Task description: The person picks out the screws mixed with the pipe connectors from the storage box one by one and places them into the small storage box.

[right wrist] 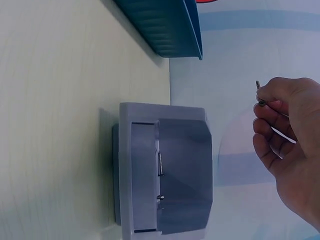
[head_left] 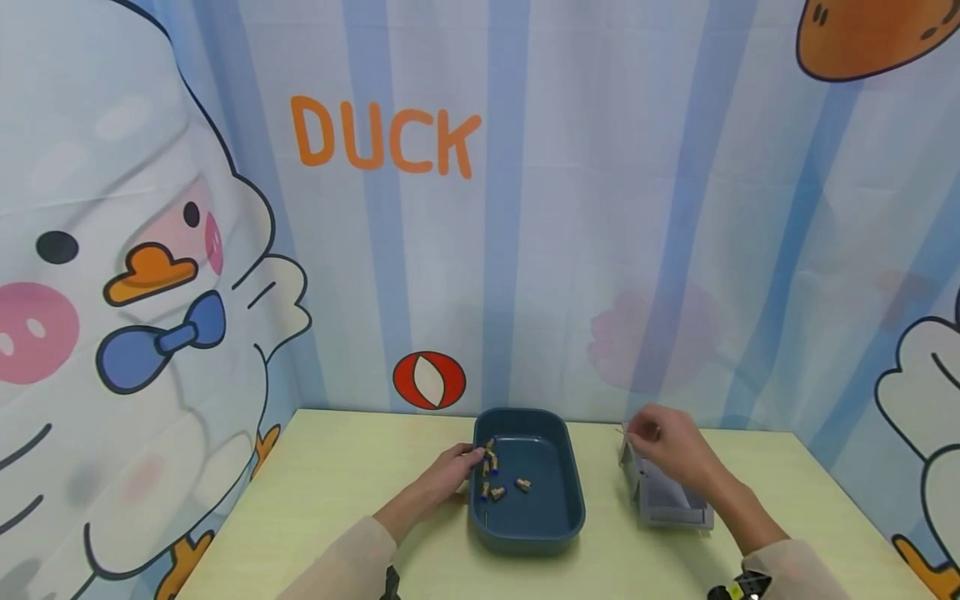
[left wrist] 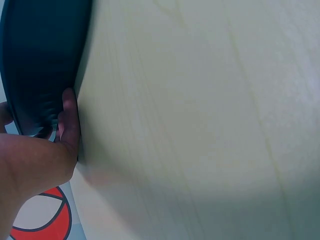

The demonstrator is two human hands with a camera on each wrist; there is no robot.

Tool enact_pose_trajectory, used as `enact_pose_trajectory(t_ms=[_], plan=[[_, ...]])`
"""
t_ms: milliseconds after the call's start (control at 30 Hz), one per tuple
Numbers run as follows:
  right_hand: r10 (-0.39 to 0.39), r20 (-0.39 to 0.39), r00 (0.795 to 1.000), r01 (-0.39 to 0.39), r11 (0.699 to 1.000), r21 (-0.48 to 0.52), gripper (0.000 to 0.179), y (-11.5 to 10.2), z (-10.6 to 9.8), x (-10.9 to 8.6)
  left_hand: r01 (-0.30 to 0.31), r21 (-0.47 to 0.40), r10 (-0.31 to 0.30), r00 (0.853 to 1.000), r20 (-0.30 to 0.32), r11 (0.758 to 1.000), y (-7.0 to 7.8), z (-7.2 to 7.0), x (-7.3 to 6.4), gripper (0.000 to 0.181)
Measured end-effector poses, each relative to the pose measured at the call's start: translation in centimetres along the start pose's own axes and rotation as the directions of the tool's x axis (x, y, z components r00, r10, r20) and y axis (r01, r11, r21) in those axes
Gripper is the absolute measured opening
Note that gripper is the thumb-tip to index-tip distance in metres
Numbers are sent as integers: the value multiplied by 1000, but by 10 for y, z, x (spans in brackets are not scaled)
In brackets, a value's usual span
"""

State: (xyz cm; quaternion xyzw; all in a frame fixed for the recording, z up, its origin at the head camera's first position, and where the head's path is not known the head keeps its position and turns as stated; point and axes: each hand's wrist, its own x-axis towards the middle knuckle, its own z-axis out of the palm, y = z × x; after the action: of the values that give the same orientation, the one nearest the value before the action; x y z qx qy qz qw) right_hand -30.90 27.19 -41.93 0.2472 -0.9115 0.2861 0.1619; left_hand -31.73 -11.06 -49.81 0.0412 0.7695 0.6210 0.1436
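Note:
My left hand (head_left: 442,477) grips the left wall of a dark blue plastic bin (head_left: 536,525), thumb at the rim and fingers along the outside. Inside that bin several brass fittings (head_left: 522,484) with blue ends lie mostly along the left side, and a thin screw (head_left: 485,518) lies near the front left. Above a grey plastic bin (head_left: 675,517), my right hand (head_left: 675,442) pinches a small screw (right wrist: 258,86) between thumb and index finger. The other right fingers are loosely curled. Two screws (right wrist: 160,164) show inside the grey bin in the right wrist view.
Both bins stand on a pale wood-grain table (head_left: 337,483), the grey one to the right of the blue one. A striped curtain (head_left: 570,250) with duck drawings hangs right behind the table's back edge.

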Motion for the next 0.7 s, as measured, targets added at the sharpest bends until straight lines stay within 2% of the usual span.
enact_pose_trajectory(t_ms=[267, 700], plan=[[55, 3, 998, -55, 998, 30, 5, 8, -3, -5, -4, -6, 4, 1000, -5, 1000, -1, 0, 0, 58], [86, -13, 996, -86, 996, -27, 4, 26, -3, -8, 3, -11, -3, 1000, 3, 1000, 0, 0, -1, 60]])
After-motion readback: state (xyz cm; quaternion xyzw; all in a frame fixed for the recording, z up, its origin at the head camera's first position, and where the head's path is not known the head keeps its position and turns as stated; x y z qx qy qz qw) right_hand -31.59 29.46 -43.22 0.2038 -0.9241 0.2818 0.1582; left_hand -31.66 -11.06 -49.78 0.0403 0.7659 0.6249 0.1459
